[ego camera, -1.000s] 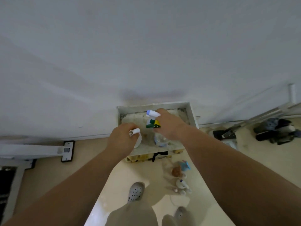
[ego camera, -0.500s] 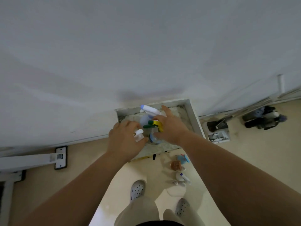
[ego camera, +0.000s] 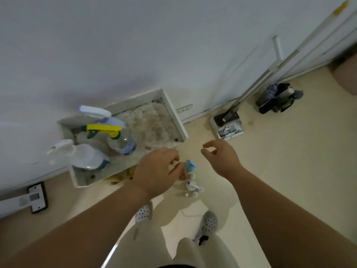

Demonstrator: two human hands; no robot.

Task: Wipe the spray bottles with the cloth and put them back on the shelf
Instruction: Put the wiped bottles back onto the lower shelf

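Three spray bottles stand on the white wall shelf [ego camera: 174, 115]: one with a white trigger [ego camera: 83, 154] at the near left, one with a yellow and green trigger [ego camera: 116, 139] in the middle, one with a white and blue head [ego camera: 96, 113] behind it. My left hand [ego camera: 156, 171] hovers just off the shelf's near right corner, fingers loosely curled, holding nothing. My right hand [ego camera: 220, 157] is to its right over the floor, fingers apart and empty. No cloth is visible.
On the floor below stand more small bottles, one with a blue top [ego camera: 190, 166] and a white one [ego camera: 192, 186]. A mop base [ego camera: 228, 124] leans on the wall at right, dark items [ego camera: 276, 98] beyond. My shoes [ego camera: 206, 227] are beneath.
Both hands have let go of the bottles on the shelf and drawn back toward me and to the right. The view has shifted, so the shelf now sits further left.
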